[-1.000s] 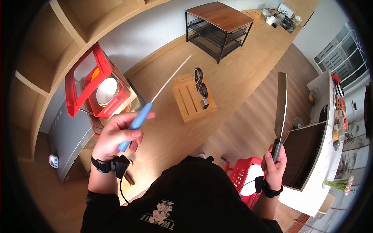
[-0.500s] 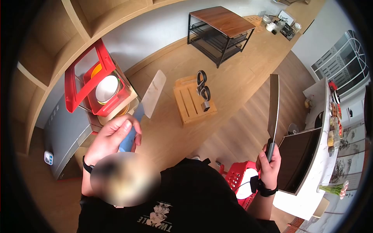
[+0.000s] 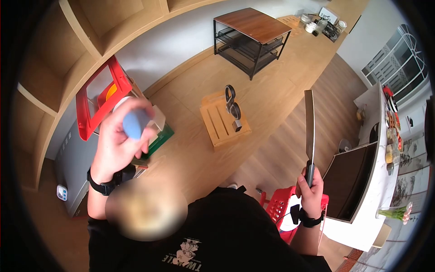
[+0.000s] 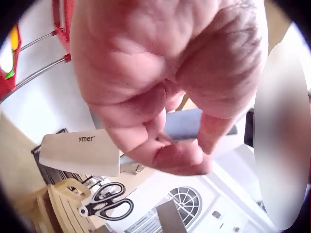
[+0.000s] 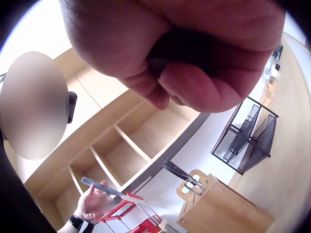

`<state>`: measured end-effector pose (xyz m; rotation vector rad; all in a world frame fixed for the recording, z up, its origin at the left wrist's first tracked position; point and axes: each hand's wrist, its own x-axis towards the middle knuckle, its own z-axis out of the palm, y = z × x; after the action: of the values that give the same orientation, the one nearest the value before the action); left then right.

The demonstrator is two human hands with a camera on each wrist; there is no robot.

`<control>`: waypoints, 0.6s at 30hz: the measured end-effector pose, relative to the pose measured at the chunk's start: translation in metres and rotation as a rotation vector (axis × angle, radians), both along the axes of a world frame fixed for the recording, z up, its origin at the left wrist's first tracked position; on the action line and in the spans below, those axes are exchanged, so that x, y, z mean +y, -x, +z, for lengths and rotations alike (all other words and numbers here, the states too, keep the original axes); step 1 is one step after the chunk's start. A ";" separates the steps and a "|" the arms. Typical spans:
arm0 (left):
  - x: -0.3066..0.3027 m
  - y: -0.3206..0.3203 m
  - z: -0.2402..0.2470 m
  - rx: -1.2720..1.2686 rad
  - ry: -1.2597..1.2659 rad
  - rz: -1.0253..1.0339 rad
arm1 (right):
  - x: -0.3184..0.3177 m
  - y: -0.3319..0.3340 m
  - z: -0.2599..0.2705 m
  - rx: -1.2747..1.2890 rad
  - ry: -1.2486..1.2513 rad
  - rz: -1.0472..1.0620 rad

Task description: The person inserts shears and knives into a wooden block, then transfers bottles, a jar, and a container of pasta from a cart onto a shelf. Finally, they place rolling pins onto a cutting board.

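Note:
My left hand (image 3: 111,145) grips a blue-handled knife, its handle (image 3: 133,124) seen end-on in the head view. The pale, broad blade (image 4: 80,151) with dark lettering shows in the left wrist view. My right hand (image 3: 311,188) holds a second, long-bladed knife (image 3: 310,124) upright by its black handle. In the right wrist view, curled fingers (image 5: 194,87) wrap a dark handle. Between the hands, a slotted wooden knife block (image 3: 215,122) stands on the wooden counter (image 3: 181,152). Black-handled scissors (image 3: 232,109) sit in the block.
A red-framed box (image 3: 84,113) stands at the left, beneath wooden shelves (image 3: 79,54). A two-tier black rack with a brown top (image 3: 253,23) is farther back. On the right are a red basket (image 3: 278,206) and a white counter (image 3: 376,181) with jars.
My left hand has risen and turned, so the knife's butt end faces the head camera and its blade no longer shows there. The right hand's knife has shifted slightly left, still upright.

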<state>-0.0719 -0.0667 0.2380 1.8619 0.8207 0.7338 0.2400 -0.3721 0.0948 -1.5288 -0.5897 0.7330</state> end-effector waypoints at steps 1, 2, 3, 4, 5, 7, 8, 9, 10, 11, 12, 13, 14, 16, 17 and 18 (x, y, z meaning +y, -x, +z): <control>0.020 -0.007 -0.006 0.043 -0.694 -0.095 | 0.000 -0.001 0.000 0.007 0.005 -0.001; 0.021 -0.009 0.005 0.044 -0.693 -0.098 | 0.000 -0.002 -0.001 0.014 0.009 -0.001; 0.018 -0.010 0.023 0.222 -0.770 -0.108 | 0.000 -0.002 -0.001 0.016 0.010 -0.003; 0.017 -0.011 0.033 0.402 -0.842 -0.119 | 0.000 -0.003 -0.002 -0.002 0.013 -0.004; 0.025 -0.010 0.035 0.452 -0.847 -0.137 | 0.000 -0.003 -0.002 -0.020 0.015 -0.006; 0.033 -0.017 0.030 0.292 -0.879 -0.177 | 0.001 -0.003 -0.001 -0.012 0.009 -0.007; 0.035 -0.020 0.026 0.130 -0.906 -0.215 | -0.001 -0.002 -0.002 -0.005 0.001 -0.007; 0.035 -0.020 0.021 0.115 -0.832 -0.186 | -0.003 -0.002 -0.004 0.000 0.004 -0.014; 0.034 -0.023 0.016 0.118 -0.830 -0.193 | -0.005 -0.003 -0.008 -0.012 0.000 -0.012; 0.034 -0.027 0.012 0.040 -0.782 -0.187 | -0.006 -0.003 -0.010 -0.026 -0.006 -0.009; 0.034 -0.030 0.007 -0.036 -0.731 -0.181 | -0.007 -0.002 -0.011 -0.021 -0.004 -0.013; 0.034 -0.032 0.004 -0.033 -0.729 -0.186 | -0.008 -0.002 -0.010 -0.002 0.011 -0.017; 0.033 -0.034 0.001 -0.036 -0.706 -0.196 | -0.009 -0.002 -0.010 0.017 0.026 -0.021; 0.033 -0.035 -0.001 -0.030 -0.678 -0.202 | -0.010 -0.001 -0.010 0.042 0.029 -0.028; 0.033 -0.037 -0.001 -0.016 -0.714 -0.196 | -0.011 -0.002 -0.011 0.060 0.029 -0.034; 0.033 -0.040 -0.002 -0.004 -0.751 -0.188 | -0.011 -0.003 -0.011 0.061 0.034 -0.028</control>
<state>-0.0319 -0.0336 0.2360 2.5526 0.3662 1.0102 0.2425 -0.3830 0.0835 -1.5376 -0.5116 0.7697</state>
